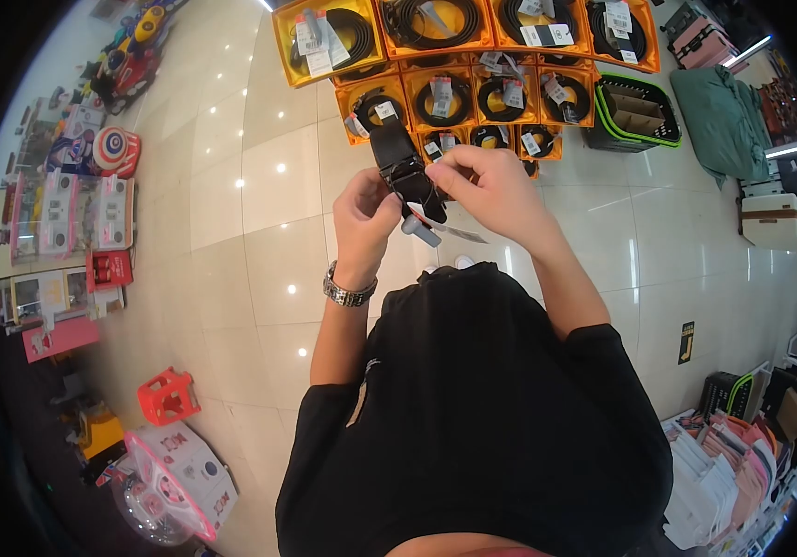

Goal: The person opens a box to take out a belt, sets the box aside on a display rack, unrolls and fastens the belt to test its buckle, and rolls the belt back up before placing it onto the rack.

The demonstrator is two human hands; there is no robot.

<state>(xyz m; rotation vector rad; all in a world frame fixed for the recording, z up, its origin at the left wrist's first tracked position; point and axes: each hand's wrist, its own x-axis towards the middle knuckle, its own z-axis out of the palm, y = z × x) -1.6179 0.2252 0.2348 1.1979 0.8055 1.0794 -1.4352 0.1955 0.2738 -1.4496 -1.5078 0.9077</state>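
Note:
Both of my hands are on a black belt (393, 148) held up in front of my body, its dark buckle end between them. My left hand (364, 221), with a metal watch on its wrist, is closed around the belt's left side. From the right, my right hand (491, 188) pinches the belt near the buckle with thumb and forefinger. A grey plastic piece (423, 231) and a white tag (455, 230) hang below the belt. Just beyond my hands, coiled belts with tags lie in orange boxes (329, 42).
Right of the orange boxes stands a black basket with a green rim (675, 141), near a green covered bundle (719, 121). A white suitcase (774, 223) is at the far right. A red stool (168, 397) stands on the tiled floor (259, 297) at left, near boxed toys.

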